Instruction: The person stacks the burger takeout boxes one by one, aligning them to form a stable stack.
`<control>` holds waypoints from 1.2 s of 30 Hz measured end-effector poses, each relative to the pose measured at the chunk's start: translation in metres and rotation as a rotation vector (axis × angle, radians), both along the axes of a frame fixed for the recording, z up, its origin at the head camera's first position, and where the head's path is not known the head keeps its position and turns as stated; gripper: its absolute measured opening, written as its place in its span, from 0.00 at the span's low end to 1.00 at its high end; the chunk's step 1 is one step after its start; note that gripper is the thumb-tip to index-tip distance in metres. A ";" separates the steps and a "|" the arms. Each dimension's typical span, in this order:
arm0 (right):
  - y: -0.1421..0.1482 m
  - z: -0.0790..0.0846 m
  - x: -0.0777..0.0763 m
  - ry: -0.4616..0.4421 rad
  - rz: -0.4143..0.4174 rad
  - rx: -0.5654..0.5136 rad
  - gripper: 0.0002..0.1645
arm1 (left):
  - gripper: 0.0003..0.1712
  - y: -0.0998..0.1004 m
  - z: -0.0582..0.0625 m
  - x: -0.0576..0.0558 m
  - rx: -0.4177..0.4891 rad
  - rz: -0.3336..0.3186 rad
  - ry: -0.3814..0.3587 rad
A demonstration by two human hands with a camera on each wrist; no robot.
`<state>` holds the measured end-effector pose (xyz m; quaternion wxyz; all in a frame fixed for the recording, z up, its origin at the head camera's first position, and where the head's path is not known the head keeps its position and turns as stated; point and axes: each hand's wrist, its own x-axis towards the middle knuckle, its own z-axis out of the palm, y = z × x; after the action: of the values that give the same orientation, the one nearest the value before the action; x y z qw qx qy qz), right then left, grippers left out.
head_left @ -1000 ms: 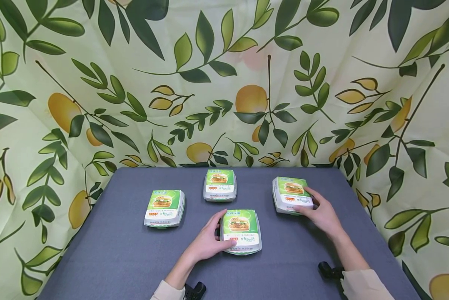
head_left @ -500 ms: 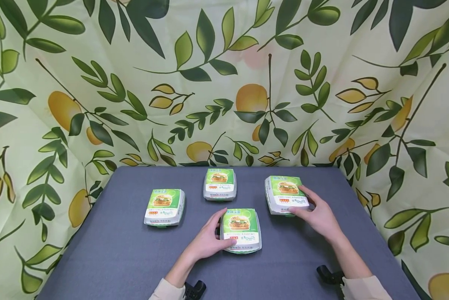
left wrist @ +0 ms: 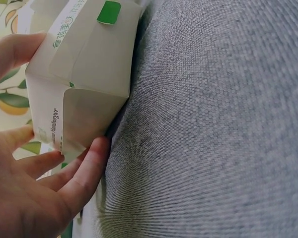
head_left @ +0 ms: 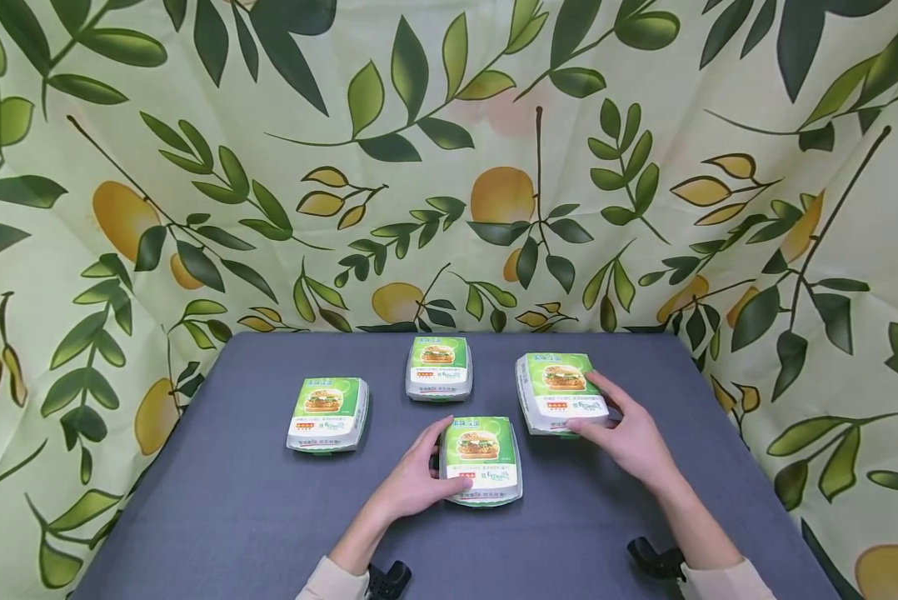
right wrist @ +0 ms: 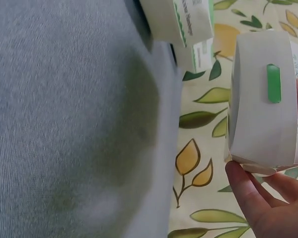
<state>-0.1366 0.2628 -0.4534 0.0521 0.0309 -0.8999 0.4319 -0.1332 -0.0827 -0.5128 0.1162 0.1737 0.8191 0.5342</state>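
My left hand (head_left: 411, 482) holds the front burger box (head_left: 482, 460) by its left side, thumb over the near edge of the lid. In the left wrist view the fingers (left wrist: 92, 161) lie against the side of this white carton (left wrist: 92, 59), which rests on the cloth. My right hand (head_left: 632, 437) grips another burger box (head_left: 561, 392) at its right side, thumb on the near edge and fingers along the side. The right wrist view shows that box (right wrist: 260, 109) raised off the table, tilted slightly, its green tab facing the camera.
Two more burger boxes with green-and-white lids stand on the grey-blue tablecloth (head_left: 231, 517): the left box (head_left: 329, 415) and the back box (head_left: 439, 369). A leaf-and-fruit patterned curtain (head_left: 434, 183) rises behind the table. Black wrist cameras hang below both wrists.
The right hand has moved left with its burger box, bringing it closer to the back and front boxes. The left hand and the other boxes have stayed in place.
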 end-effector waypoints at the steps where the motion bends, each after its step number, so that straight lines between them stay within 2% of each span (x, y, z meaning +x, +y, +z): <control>1: -0.001 0.000 0.001 0.003 0.004 -0.004 0.54 | 0.54 0.000 0.000 0.000 -0.002 -0.001 0.000; 24: -0.028 -0.001 0.021 0.034 0.037 -0.045 0.53 | 0.55 0.001 0.002 0.000 -0.013 0.002 0.003; 36: -0.044 -0.005 0.027 0.072 0.088 -0.058 0.51 | 0.55 0.000 0.001 0.001 -0.013 -0.002 -0.008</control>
<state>-0.1100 0.2188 -0.4581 0.0661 0.0844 -0.8823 0.4582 -0.1322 -0.0824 -0.5114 0.1209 0.1715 0.8221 0.5293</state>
